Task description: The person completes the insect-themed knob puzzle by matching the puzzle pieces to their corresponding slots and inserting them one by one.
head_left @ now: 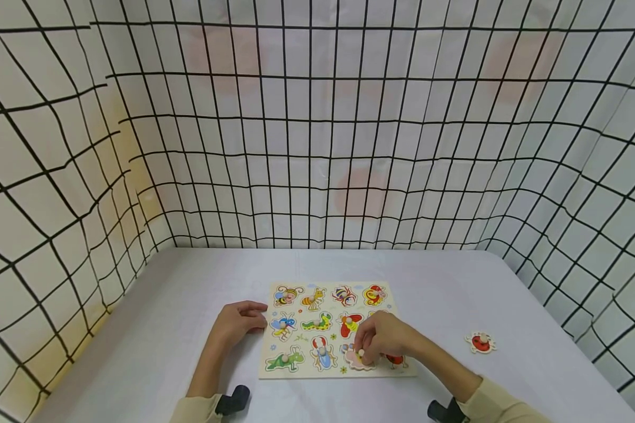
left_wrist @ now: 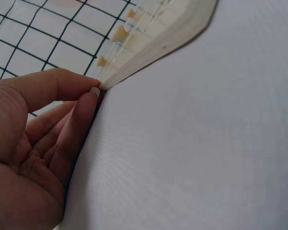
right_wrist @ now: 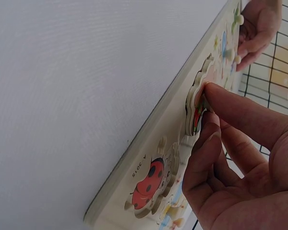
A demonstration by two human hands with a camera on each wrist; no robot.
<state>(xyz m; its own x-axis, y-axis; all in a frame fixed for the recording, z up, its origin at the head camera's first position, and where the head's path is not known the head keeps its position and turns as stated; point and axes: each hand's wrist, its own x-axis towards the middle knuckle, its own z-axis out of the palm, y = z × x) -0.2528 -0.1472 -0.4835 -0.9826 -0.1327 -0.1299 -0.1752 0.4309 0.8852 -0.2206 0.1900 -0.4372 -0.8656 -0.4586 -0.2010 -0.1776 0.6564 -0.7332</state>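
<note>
A pegged wooden insect puzzle board (head_left: 330,374) lies flat on the table. My right hand (head_left: 383,338) pinches the small knob of a pink, scalloped puzzle piece (head_left: 356,361) between thumb and fingers. In the right wrist view that piece (right_wrist: 193,108) sits tilted at its spot near the board's front edge, its thick rim standing above the surface. Beside it is a bare ladybug recess (right_wrist: 151,184). My left hand (head_left: 239,322) touches the board's left edge with its fingertips, and the left wrist view shows thumb and forefinger right at a corner.
A loose red bug puzzle piece (head_left: 480,342) with a knob lies on the white table (head_left: 190,282) to the right of the board. Other knobbed pieces, such as a green caterpillar (head_left: 317,322), sit in the board. White walls with black grid lines (head_left: 323,147) surround the table.
</note>
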